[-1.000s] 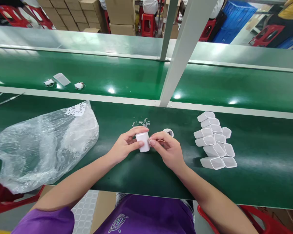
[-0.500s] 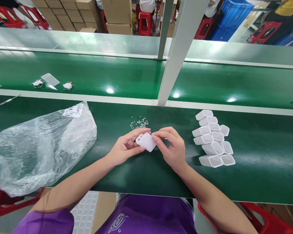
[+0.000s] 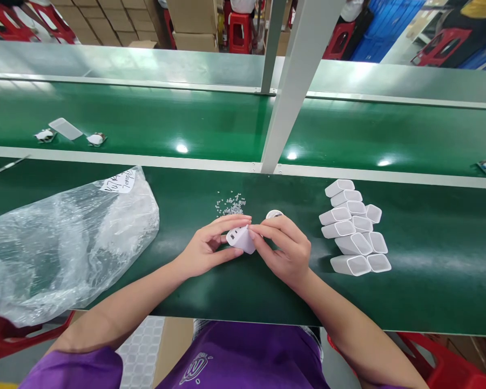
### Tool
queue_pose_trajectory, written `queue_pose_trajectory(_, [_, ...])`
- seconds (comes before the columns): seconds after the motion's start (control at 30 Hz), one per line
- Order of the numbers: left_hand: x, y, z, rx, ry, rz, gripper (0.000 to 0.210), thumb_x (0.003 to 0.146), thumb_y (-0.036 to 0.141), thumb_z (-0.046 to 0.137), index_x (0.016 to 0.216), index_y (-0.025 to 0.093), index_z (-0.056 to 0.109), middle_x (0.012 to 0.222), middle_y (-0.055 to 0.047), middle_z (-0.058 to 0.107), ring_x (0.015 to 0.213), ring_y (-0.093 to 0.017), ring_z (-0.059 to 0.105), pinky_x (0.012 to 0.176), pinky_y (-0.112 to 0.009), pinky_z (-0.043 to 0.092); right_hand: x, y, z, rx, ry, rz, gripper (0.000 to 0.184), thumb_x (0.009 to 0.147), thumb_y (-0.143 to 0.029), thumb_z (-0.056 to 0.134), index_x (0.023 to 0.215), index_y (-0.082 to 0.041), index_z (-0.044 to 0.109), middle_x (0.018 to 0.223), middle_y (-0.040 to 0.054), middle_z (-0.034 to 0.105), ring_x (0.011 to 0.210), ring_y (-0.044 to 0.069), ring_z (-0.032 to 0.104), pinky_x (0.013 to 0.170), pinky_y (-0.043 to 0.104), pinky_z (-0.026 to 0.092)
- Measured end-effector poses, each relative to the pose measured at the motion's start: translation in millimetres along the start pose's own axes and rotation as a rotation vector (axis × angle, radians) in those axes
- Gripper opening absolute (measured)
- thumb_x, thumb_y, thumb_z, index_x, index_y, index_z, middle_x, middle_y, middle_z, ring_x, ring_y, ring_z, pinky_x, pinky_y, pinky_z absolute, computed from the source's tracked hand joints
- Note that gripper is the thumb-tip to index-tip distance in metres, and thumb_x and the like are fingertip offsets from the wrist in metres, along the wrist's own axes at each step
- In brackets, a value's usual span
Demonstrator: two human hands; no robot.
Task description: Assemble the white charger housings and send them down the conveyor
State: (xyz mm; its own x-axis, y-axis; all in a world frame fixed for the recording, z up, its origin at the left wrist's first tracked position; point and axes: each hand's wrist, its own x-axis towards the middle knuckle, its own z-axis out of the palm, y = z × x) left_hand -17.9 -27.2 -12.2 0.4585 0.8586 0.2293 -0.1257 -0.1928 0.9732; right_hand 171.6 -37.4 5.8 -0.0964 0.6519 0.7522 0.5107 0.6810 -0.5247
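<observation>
My left hand [image 3: 204, 244] grips a white plastic charger housing [image 3: 246, 244] between thumb and fingers. Dark slots show on the housing's end, which faces up and to the left. At its upper right edge, the thumb and forefinger of my right hand [image 3: 285, 246] are pinched together. Whatever small thing they may hold is too tiny to make out. A pile of tiny clear pieces [image 3: 231, 205] lies just beyond my left fingers. Partly hidden behind my right hand is a round white part [image 3: 274, 214].
Several white open-ended housings [image 3: 350, 244] are stacked on their sides at right. A clear plastic bag [image 3: 73, 243] with a handwritten label covers the left of the green table [image 3: 202, 294]. Beyond a white rail, small parts [image 3: 96, 139] lie on a green belt [image 3: 210, 127]. A slanted post [image 3: 289, 92] rises ahead.
The housing has been tilted, so its slotted end shows more. Parts on the belt have shifted left. The round white part behind my right hand has become more visible.
</observation>
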Motion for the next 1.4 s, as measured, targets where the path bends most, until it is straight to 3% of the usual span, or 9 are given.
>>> queue_pose_trajectory(0.37, [-0.1,-2.3,-2.3,0.156,0.012,0.056,0.056,0.078,0.014,0.076,0.127,0.035,0.063,0.133,-0.008,0.064,0.120,-0.023,0.063,0.088,-0.030,0.060,-4.6,1.5,3.5,-0.105,0.007,-0.067,0.015,0.083,-0.006,0.067,0.089,-0.019,0.070,0.076,0.0014,0.068,0.065,0.011,0.062,0.063,0.023,0.054])
queue_pose_trajectory(0.73, [-1.7,-1.3,-2.1,0.472,0.062,0.219,0.055,0.081,0.020,0.073,0.134,0.030,0.059,0.133,-0.008,0.064,0.119,-0.023,0.064,0.102,-0.036,0.054,-8.1,3.1,4.3,-0.135,-0.057,-0.083,0.025,0.085,-0.007,0.063,0.103,-0.023,0.071,0.081,0.0023,0.070,0.066,0.013,0.065,0.063,0.025,0.056])
queue_pose_trajectory(0.93, [-4.5,0.4,-0.8,0.716,0.087,0.307,0.038,0.086,0.019,0.066,0.124,0.027,0.066,0.130,-0.007,0.067,0.112,-0.020,0.067,0.095,-0.031,0.057,-8.2,-1.2,5.9,-0.191,-0.071,-0.124,0.025,0.087,-0.007,0.062,0.104,-0.023,0.069,0.080,0.0027,0.071,0.065,0.013,0.065,0.061,0.025,0.056])
queue_pose_trajectory(1.07, [-4.6,-1.1,-1.2,0.748,0.100,0.309,0.033,0.087,0.019,0.065,0.119,0.026,0.068,0.127,-0.007,0.068,0.112,-0.020,0.068,0.097,-0.033,0.057,-7.7,0.1,6.3,-0.168,-0.090,-0.179,0.024,0.087,-0.006,0.060,0.101,-0.023,0.070,0.082,0.0033,0.072,0.069,0.014,0.067,0.063,0.026,0.057])
queue_pose_trajectory(1.13, [-3.6,-0.9,-1.5,0.690,0.085,0.272,0.038,0.086,0.020,0.067,0.123,0.026,0.066,0.129,-0.007,0.067,0.115,-0.021,0.066,0.099,-0.034,0.055,-6.3,2.4,4.8,-0.098,-0.088,-0.099,0.022,0.087,-0.006,0.062,0.099,-0.022,0.071,0.082,0.0029,0.071,0.071,0.014,0.067,0.064,0.026,0.056])
queue_pose_trajectory(1.2, [-2.3,0.3,-1.5,0.548,0.056,0.184,0.045,0.086,0.022,0.067,0.131,0.027,0.061,0.134,-0.008,0.064,0.121,-0.023,0.062,0.098,-0.035,0.055,-4.1,4.8,2.7,0.017,-0.108,0.078,0.018,0.087,-0.010,0.064,0.096,-0.023,0.072,0.082,0.0016,0.070,0.073,0.013,0.066,0.066,0.026,0.056])
queue_pose_trajectory(1.3, [-1.2,0.6,-0.4,0.241,0.026,-0.040,0.051,0.090,0.025,0.062,0.139,0.029,0.053,0.145,-0.007,0.054,0.128,-0.025,0.057,0.092,-0.031,0.057,-1.6,7.6,1.3,0.215,-0.169,0.345,0.014,0.088,-0.018,0.063,0.095,-0.025,0.074,0.085,0.0007,0.068,0.075,0.012,0.064,0.066,0.027,0.055])
queue_pose_trajectory(1.4, [-2.4,-4.5,2.0,0.019,0.050,-0.228,0.046,0.091,0.026,0.057,0.137,0.028,0.056,0.147,-0.007,0.052,0.126,-0.025,0.056,0.093,-0.032,0.055,-3.0,8.1,5.5,0.367,-0.186,0.518,0.012,0.088,-0.022,0.063,0.092,-0.024,0.074,0.089,0.0019,0.067,0.073,0.012,0.062,0.062,0.025,0.054])
